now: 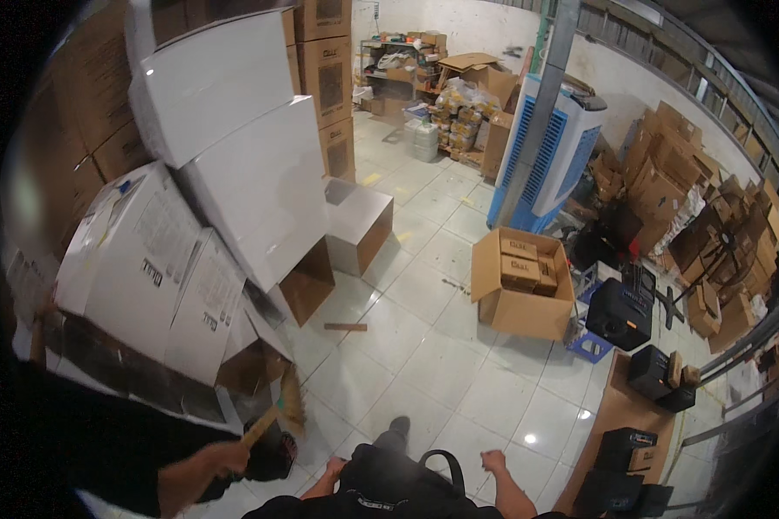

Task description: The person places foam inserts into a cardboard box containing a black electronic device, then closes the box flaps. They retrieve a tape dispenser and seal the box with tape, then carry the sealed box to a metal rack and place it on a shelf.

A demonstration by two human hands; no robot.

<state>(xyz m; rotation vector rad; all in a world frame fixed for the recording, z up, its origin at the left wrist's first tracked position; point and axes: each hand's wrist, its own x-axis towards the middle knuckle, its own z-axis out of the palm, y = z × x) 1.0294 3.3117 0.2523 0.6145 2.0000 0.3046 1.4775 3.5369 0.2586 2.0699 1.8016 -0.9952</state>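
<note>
My left hand [335,465] is at the bottom centre beside my dark clothing, fingers curled, with nothing seen in it. At the lower right my right hand [493,461] is held above the tiled floor, its fingers folded and no object visible in it. A black strap loop [451,464] stands out between my two hands. At the lower left, another person's hand [230,458] grips the handle of a straw hand broom [291,405], near the open end of a white carton [198,311]. Before me on the floor lies a flat brown strip [345,327].
White cartons [259,188] are stacked at the left. An open cardboard box [526,321] holding small boxes stands right of centre near a blue plastic stool [591,344]. Black speakers [620,314] stand at the right. A blue-and-white air cooler [568,156] is behind a metal post [537,123].
</note>
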